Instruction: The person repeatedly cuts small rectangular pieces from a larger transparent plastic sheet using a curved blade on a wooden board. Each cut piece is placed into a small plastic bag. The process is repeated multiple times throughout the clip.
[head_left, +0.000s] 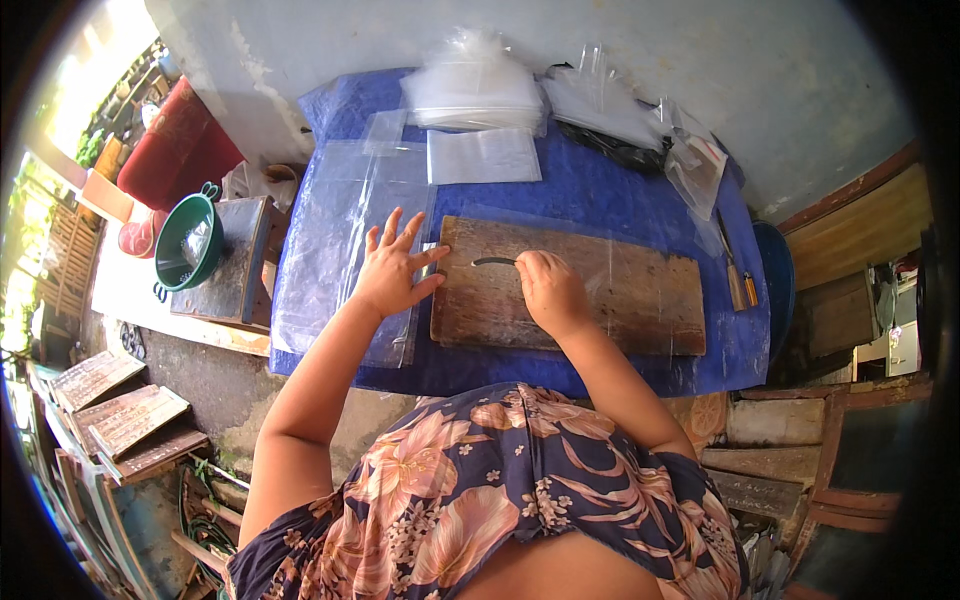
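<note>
A worn wooden board (480, 311) lies on blue sheeting, with a clear plastic sheet (611, 289) over at least part of it. My right hand (551, 292) is closed around a thin, dark, curved strip-like tool (495, 261), whose free end points left above the board. At the board's left end, my left hand (394, 270) is spread, its thumb and index finger at the edge and its other fingers over clear plastic sheets (352, 202). Whether it presses down is unclear.
Stacks of clear plastic bags (476, 97) stand at the back of the blue-covered table (585, 199), near the wall. A folded plastic piece (484, 157) lies before them. A wooden-handled tool (735, 289) and an orange lighter (750, 289) rest right. A green colander (187, 240) sits left.
</note>
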